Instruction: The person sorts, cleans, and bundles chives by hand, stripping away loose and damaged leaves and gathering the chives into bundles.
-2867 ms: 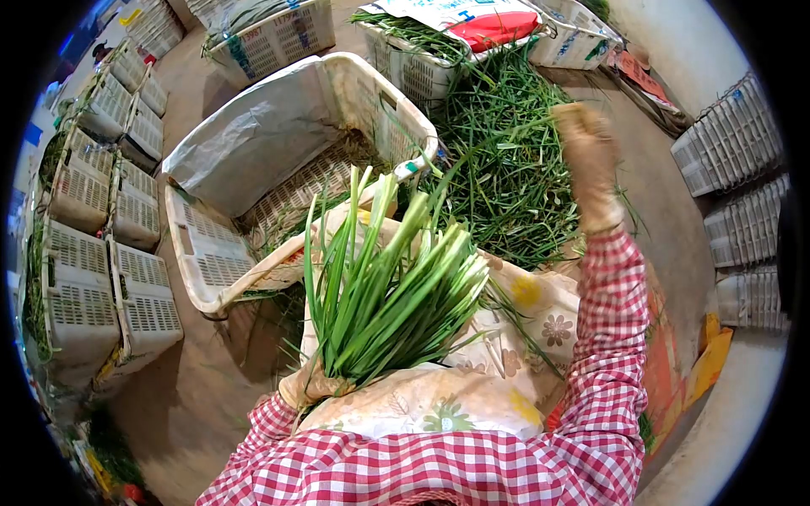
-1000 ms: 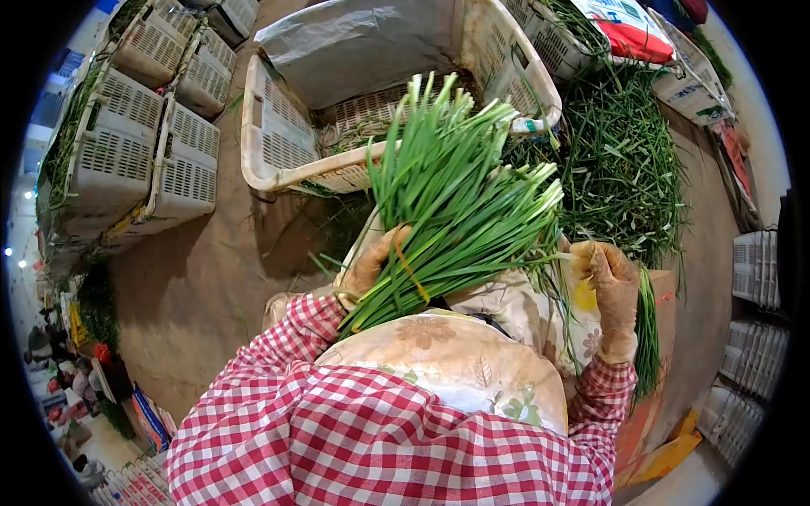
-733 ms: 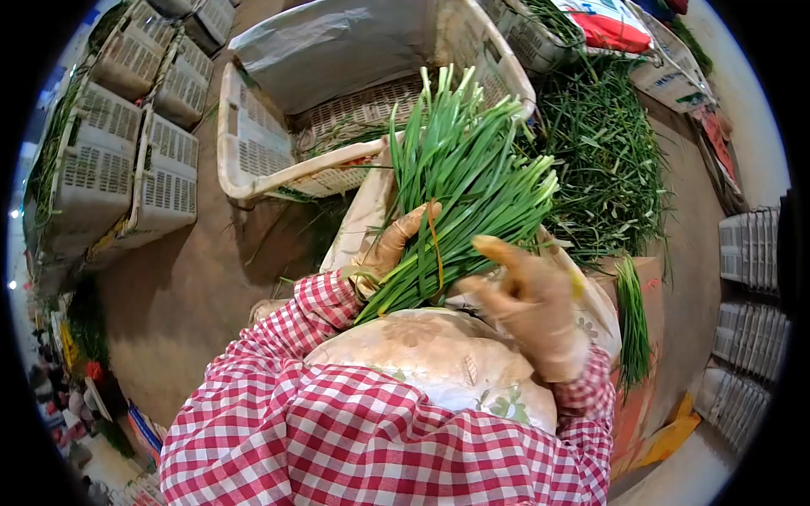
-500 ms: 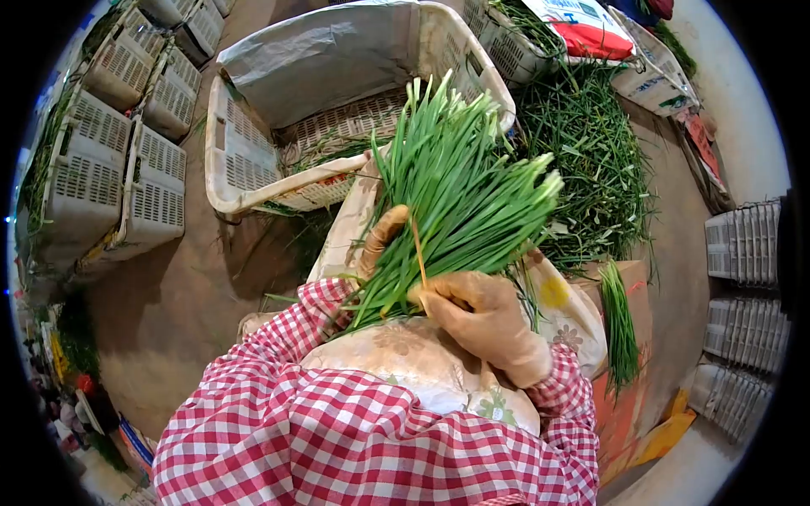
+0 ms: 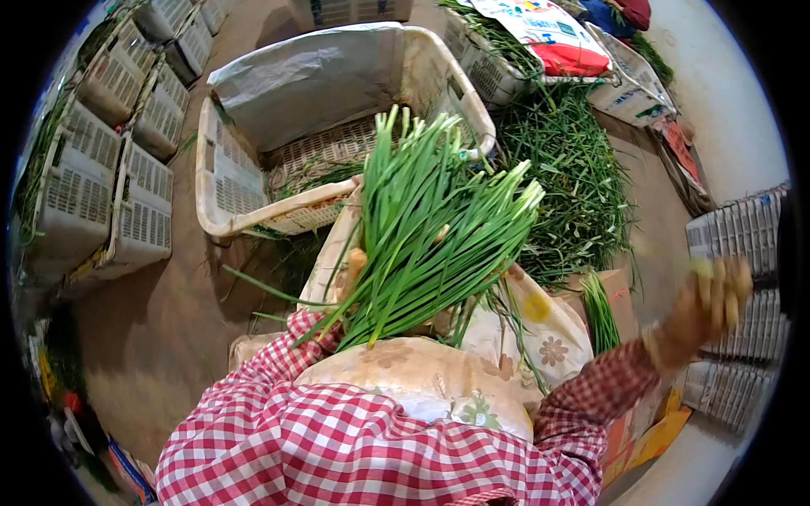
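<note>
A loose, fanned bunch of garlic chives [image 5: 439, 228] lies over my lap, pale cut ends pointing up and away. My left hand [image 5: 356, 268] is wrapped round it from the left and mostly hidden by the leaves; one fingertip pokes out among the stalks. Out to the right, my gloved right hand [image 5: 704, 308] is raised off the bunch, in front of the stacked crates, its fingers smeared by motion. A patterned apron [image 5: 380, 371] covers my lap under the bunch. No band shows on the chives now.
A large white crate [image 5: 221, 190] with a grey liner stands ahead. Right of it lies a heap of loose chives [image 5: 574, 181]. A smaller bunch [image 5: 600, 312] rests on a cardboard box [image 5: 620, 295]. Upright crates [image 5: 76, 185] line the left; stacked crates [image 5: 738, 232] stand at right.
My right hand has left the bunch and swung far out to the right. The tan band stretched along the chives has gone from sight. The bunch stays in my left hand.
</note>
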The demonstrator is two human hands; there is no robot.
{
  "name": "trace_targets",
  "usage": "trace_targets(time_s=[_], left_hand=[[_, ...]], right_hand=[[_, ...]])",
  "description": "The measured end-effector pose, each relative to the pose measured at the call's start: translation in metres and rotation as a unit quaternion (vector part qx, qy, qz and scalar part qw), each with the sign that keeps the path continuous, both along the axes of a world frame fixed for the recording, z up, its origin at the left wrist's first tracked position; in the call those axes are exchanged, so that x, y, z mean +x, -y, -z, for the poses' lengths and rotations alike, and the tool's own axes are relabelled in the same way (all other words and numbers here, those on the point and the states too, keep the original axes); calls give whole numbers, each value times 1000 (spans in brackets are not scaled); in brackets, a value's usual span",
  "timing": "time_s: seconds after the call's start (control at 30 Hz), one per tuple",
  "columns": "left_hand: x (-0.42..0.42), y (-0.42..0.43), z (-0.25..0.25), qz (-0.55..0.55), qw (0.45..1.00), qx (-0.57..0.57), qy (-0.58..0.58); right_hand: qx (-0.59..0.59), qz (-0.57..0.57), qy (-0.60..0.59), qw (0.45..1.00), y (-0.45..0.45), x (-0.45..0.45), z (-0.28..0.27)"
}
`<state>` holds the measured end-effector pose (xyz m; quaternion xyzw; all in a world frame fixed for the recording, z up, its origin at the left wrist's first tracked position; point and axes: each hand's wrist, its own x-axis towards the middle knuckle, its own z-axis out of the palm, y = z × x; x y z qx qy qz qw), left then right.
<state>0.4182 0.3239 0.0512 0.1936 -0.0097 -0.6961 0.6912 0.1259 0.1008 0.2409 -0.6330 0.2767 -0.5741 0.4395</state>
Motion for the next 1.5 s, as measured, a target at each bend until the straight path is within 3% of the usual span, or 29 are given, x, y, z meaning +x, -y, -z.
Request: trace_targets(time_s=[0.03, 0.07, 0.13, 0.17, 0.23, 0.3, 0.37, 0.43, 0.5, 0.57, 0.6, 0.63, 0.77, 0.83, 0.87, 0.9, 0.93, 0.97, 1.0, 1.03, 1.1, 1.2, 1.27, 1.3, 1.37, 1.4, 1.43, 1.47, 1.5], left_hand=[[2, -3, 1, 4, 1000, 2, 12], [4, -5, 1, 9, 1000, 3, 24], [9, -10, 3, 19, 999, 7, 46], [11, -13, 3, 23, 998, 8, 58], [14, -18, 3, 30, 997, 10, 73], [18, -19, 4, 37, 995, 11, 89], [22, -18, 3, 45, 993, 7, 108], [28, -18, 4, 51, 991, -1, 121], [31, -22, 4, 57, 990, -2, 131], [33, -34, 7, 56, 989, 1, 134], [33, -41, 7, 58, 989, 6, 133], [34, -48, 9, 59, 989, 11, 136], [33, -67, 11, 70, 987, 16, 141], [33, -70, 11, 75, 986, 16, 147], [32, -70, 11, 79, 985, 16, 151], [33, -70, 11, 82, 984, 15, 160], [34, -67, 10, 90, 982, 13, 167], [33, -65, 10, 97, 981, 12, 170], [33, -63, 10, 102, 980, 10, 171], [34, -61, 9, 108, 978, 8, 176], [36, -61, 8, 119, 975, 6, 187], [40, -59, 4, 136, 970, 3, 200], [40, -59, 3, 143, 969, 4, 202], [41, -63, 4, 144, 969, 6, 201], [41, -68, 5, 142, 969, 12, 200], [41, -72, 5, 141, 970, 14, 196], [42, -75, 7, 139, 970, 17, 197], [43, -78, 7, 138, 971, 20, 196], [43, -79, 7, 140, 971, 22, 192]], right_hand=[[7, 110, -145, 983, 22, 14, 11], [-3, 201, -336, 920, 38, 24, 22], [-21, 269, -664, 697, 43, 49, 32], [-7, 202, -658, 725, 35, 63, 32], [112, -46, -400, 909, 11, 90, 36], [-160, -182, -381, 892, -4, 124, 35], [-275, -126, -502, 811, -28, 145, 41], [-147, -221, -523, 810, -31, 156, 45], [-112, -216, -482, 841, -30, 156, 54], [20, -254, -452, 855, -25, 153, 64], [-24, -222, -409, 885, -23, 153, 76], [187, -252, -270, 910, -21, 156, 92], [181, -89, -237, 950, 32, 149, 101], [115, -15, -119, 986, 79, 128, 133], [31, 93, -369, 924, 97, 115, 136], [-56, 195, -586, 784, 101, 114, 125], [-20, 225, -634, 740, 96, 113, 123], [-19, 226, -633, 740, 89, 110, 121], [52, 106, -484, 867, 67, 120, 103], [119, -21, -306, 944, 46, 130, 86], [224, -180, -280, 916, 5, 148, 56], [239, -178, -377, 877, -25, 161, 33], [-94, -68, -310, 944, -25, 161, 59], [-126, -39, -282, 950, -26, 160, 50], [150, -144, -251, 945, -30, 149, 28], [188, -182, -370, 892, -32, 150, 14], [201, -259, -372, 868, -35, 153, 26], [129, -250, -414, 866, -37, 159, 39], [146, -270, -415, 856, -37, 165, 42]])
